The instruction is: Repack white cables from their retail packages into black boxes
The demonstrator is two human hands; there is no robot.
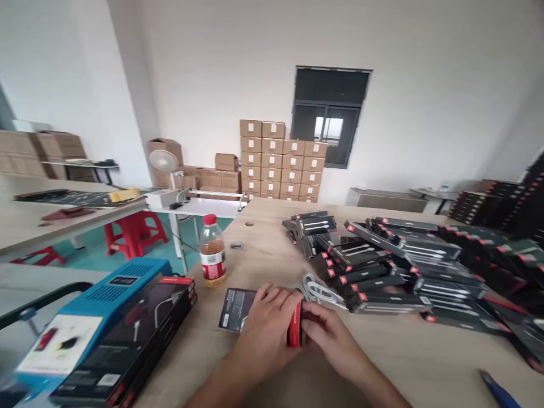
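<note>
A small black box with a red end (pixel 294 324) stands between my two hands at the front of the table. My left hand (pixel 270 317) wraps over the box from the left, hiding most of it. Curled fingers of my right hand (pixel 325 331) press against its right side near the red end. A dark printed card or flat box panel (pixel 238 309) sticks out to the left behind my left hand; whether it joins the box I cannot tell. Just beyond my hands lies a coiled white cable (pixel 317 289).
Piled black cable boxes (pixel 365 260) cover the table's right side. A drink bottle (pixel 213 252) with a red cap stands at the left edge, beside a blue machine (pixel 114 294) and a long black box (pixel 140 334). A blue-handled tool (pixel 497 390) lies front right.
</note>
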